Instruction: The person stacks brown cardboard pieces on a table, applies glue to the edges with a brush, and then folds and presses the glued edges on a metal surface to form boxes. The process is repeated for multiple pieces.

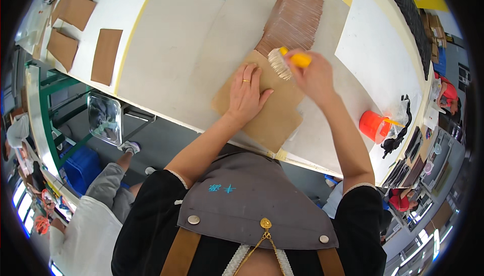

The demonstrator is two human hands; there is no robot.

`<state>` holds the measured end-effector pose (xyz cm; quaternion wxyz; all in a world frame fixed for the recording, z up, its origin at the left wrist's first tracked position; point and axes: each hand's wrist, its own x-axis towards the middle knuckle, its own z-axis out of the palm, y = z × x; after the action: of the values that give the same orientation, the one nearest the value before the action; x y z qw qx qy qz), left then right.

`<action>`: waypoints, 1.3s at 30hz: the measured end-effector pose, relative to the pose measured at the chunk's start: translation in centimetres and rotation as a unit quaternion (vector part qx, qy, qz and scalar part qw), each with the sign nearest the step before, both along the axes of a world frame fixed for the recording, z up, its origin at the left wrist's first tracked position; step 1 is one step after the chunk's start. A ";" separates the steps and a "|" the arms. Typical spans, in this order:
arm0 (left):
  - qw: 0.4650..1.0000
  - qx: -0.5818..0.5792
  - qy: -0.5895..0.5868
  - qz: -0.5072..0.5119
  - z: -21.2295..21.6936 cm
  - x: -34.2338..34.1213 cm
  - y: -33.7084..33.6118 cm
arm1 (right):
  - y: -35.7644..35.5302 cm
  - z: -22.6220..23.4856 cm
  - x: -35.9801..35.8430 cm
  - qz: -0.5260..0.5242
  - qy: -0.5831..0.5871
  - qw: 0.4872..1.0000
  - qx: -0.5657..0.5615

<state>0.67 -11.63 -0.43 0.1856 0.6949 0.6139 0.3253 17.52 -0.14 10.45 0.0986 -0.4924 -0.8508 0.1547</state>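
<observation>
Gold chain and pendant (pixel 265 224) hang over a grey apron (pixel 252 185), which has brown straps (pixel 181 252) and blue stitching; black sleeves (pixel 151 200) show on both sides. Beyond the apron, a white tabletop (pixel 113 4) carries a large grey sheet (pixel 166 39), edged on its left by yellow tape (pixel 134 39).

On the grey sheet, toward the person, lies a tan card (pixel 275 122). The left grip (pixel 245 93) rests on it palm down and holds nothing, the fingers stretched out near one another, the thumb apart, a gold ring (pixel 246 81) on one finger. The right grip (pixel 312 74) is clamped on the yellow handle of a brush (pixel 280 65). Its pale bristles are over the upper part of the card, to the right of the left grip's fingertips; I cannot tell how firmly they press. Just beyond is a fanned stack (pixel 297 16) of brown sheets, streaked with white and meeting the card's far edge.

To the right of the right forearm stands a red tub (pixel 374 126) with a yellow stick in it, beside clear plastic (pixel 402 110) and a black strap (pixel 395 145). At the left, brown cardboard pieces (pixel 107 56) lie on the tabletop. Below that end are a stool (pixel 105 118), a blue bin (pixel 83 169) and another person in a white top (pixel 93 235).
</observation>
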 end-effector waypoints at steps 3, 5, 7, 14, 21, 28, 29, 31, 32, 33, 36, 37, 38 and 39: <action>1.000 -0.003 -0.007 0.004 -0.2 0.1 -0.1 | 1.5 0.7 -1.0 -0.075 0.000 0.987 0.139; 1.000 0.005 -0.006 0.006 -0.3 0.1 -0.1 | 1.9 1.0 -2.1 0.015 0.064 0.993 0.101; 1.000 0.018 -0.007 0.002 -0.4 0.0 0.0 | 2.5 0.9 -3.3 0.143 0.114 0.983 0.034; 1.000 0.010 -0.009 0.004 -0.9 0.1 -0.2 | 5.6 -1.0 -4.9 0.122 0.080 0.984 0.103; 1.000 0.004 -0.024 0.005 -0.4 -0.1 0.1 | 5.3 -1.4 -1.8 -0.078 0.070 0.974 0.202; 1.000 -0.009 -0.018 0.003 0.3 0.0 0.4 | 1.4 -1.7 2.2 -0.100 -0.008 0.978 0.185; 1.000 -0.007 -0.018 0.002 0.4 0.0 0.4 | 0.9 -1.3 1.9 -0.117 0.002 0.976 0.185; 1.000 -0.019 -0.019 0.001 0.6 0.0 0.5 | 0.3 0.1 1.3 -0.045 0.032 0.985 0.164; 0.999 -0.023 -0.023 0.001 0.6 0.0 0.5 | -0.2 0.4 0.5 0.021 0.069 0.990 0.123; 0.999 -0.031 -0.025 0.001 0.7 0.0 0.6 | -0.5 0.7 0.2 0.088 0.102 0.987 0.089; 0.999 -0.041 -0.018 -0.004 0.9 -0.1 0.8 | 0.9 1.3 1.0 -0.034 -0.025 0.981 0.187; 0.999 -0.038 -0.013 -0.001 1.0 -0.1 0.8 | 1.8 1.6 1.2 -0.098 -0.059 0.971 0.208; 0.999 -0.036 -0.013 0.003 1.0 -0.1 0.9 | 1.7 2.1 0.8 -0.068 0.021 0.975 0.212; 0.999 -0.041 -0.015 0.004 1.1 -0.1 0.9 | 1.8 2.3 0.4 -0.001 0.068 0.982 0.176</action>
<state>0.59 -10.69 0.65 0.2217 0.6789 0.6269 0.3113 17.97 1.66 12.75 0.2410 -0.4568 -0.8555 0.0356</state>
